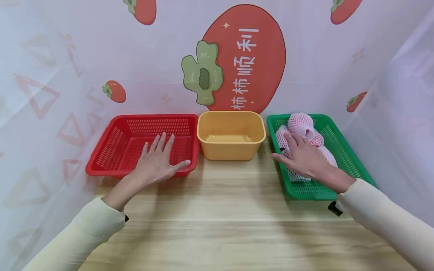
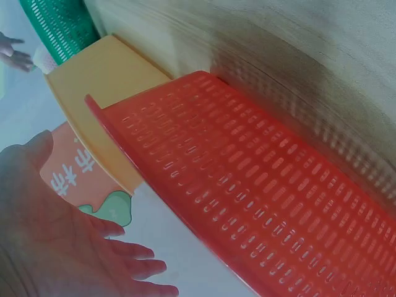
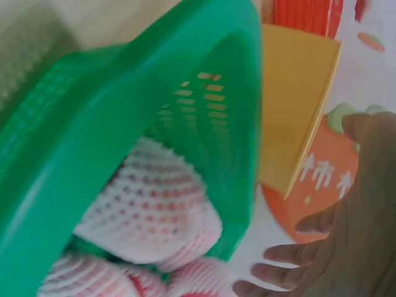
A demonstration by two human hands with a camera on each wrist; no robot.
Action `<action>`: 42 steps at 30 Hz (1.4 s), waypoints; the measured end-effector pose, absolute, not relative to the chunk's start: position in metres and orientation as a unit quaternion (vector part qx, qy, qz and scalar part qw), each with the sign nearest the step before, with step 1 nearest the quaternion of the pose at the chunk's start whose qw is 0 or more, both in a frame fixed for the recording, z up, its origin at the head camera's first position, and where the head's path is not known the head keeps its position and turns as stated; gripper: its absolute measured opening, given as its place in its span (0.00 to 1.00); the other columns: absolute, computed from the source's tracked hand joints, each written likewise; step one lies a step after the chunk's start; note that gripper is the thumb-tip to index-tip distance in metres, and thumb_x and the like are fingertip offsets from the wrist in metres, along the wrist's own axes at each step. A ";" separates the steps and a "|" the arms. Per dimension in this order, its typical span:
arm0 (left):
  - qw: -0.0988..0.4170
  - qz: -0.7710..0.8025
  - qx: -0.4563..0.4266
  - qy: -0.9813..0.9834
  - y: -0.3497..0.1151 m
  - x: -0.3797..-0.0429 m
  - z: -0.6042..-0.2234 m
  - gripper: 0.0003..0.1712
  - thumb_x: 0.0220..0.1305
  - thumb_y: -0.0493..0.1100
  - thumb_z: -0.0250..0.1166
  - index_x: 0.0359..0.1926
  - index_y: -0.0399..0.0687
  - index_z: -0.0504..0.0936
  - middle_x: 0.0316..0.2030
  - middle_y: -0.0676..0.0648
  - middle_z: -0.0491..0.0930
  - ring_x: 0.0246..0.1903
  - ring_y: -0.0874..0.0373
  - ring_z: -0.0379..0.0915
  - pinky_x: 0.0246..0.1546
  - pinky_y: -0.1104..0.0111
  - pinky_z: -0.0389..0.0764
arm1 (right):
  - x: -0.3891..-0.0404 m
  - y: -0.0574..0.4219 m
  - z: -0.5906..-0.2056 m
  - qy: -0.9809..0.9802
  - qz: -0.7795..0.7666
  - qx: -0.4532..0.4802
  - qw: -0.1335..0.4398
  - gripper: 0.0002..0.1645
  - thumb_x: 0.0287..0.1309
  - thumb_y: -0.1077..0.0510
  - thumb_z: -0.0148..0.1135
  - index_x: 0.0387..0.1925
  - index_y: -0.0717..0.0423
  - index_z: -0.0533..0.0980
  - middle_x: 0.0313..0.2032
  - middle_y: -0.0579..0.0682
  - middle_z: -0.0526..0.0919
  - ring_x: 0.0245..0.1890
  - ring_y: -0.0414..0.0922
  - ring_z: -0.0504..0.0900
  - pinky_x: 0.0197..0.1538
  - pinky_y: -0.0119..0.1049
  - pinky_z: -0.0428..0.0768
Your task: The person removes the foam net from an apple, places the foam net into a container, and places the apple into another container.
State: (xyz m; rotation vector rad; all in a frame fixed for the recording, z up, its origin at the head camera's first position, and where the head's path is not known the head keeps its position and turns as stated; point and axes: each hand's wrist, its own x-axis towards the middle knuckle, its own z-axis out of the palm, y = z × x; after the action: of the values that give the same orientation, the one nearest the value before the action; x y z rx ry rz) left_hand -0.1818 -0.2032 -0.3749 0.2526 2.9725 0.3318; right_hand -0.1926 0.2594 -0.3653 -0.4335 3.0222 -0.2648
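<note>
My left hand (image 1: pixel 156 161) hovers over the front part of a red basket (image 1: pixel 101 150), fingers spread and straight, holding nothing. In the left wrist view, this hand (image 2: pixel 68 229) appears beside the red basket's slotted wall (image 2: pixel 247 185). Over on the right, my right hand (image 1: pixel 306 156) is stretched out above a green basket (image 1: pixel 349 158), fingers extended. Beneath it lie several round reddish things in white foam nets (image 1: pixel 300 124), partly hidden by the hand. The right wrist view shows the netted pieces (image 3: pixel 148 204) inside the green basket and the hand (image 3: pixel 340 229) with nothing in its fingers.
A yellow bin (image 1: pixel 231 148) stands between the two baskets, with nothing visible inside. All three sit along the back of a wooden table (image 1: pixel 217 218). Behind them hangs a white cloth (image 1: pixel 162 67) printed with persimmons; cloth also borders both sides.
</note>
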 end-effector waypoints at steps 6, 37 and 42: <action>0.055 0.110 0.087 0.989 -0.201 -0.178 -0.372 0.66 0.64 0.76 0.61 0.86 0.45 0.42 0.84 0.32 0.39 0.82 0.32 0.34 0.78 0.32 0.37 | -0.200 0.284 -0.370 0.986 -0.096 -0.106 0.082 0.57 0.75 0.31 0.52 0.77 0.76 0.54 0.71 0.80 0.64 0.69 0.76 0.67 0.62 0.73 0.75; 0.016 0.158 0.194 0.968 -0.152 -0.130 -0.379 0.64 0.62 0.75 0.66 0.86 0.50 0.48 0.84 0.40 0.46 0.82 0.38 0.44 0.80 0.41 0.50 | -0.227 0.300 -0.405 0.972 -0.156 -0.073 0.159 0.48 0.59 0.39 0.73 0.51 0.79 0.64 0.27 0.55 0.71 0.26 0.50 0.74 0.28 0.40 0.74; 0.014 0.174 0.201 0.964 -0.145 -0.124 -0.380 0.64 0.62 0.76 0.66 0.86 0.52 0.49 0.84 0.41 0.47 0.82 0.40 0.45 0.80 0.42 0.51 | -0.219 0.303 -0.388 0.973 -0.171 -0.062 0.145 0.61 0.57 0.41 0.75 0.66 0.84 0.55 0.27 0.57 0.75 0.26 0.50 0.76 0.28 0.40 0.76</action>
State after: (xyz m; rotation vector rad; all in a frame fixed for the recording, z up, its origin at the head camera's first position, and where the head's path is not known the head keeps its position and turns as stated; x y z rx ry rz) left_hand -0.1241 -0.1448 -0.3803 0.6259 3.0006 0.5417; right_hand -0.2188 0.3026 -0.3879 -0.1791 2.8015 -0.4917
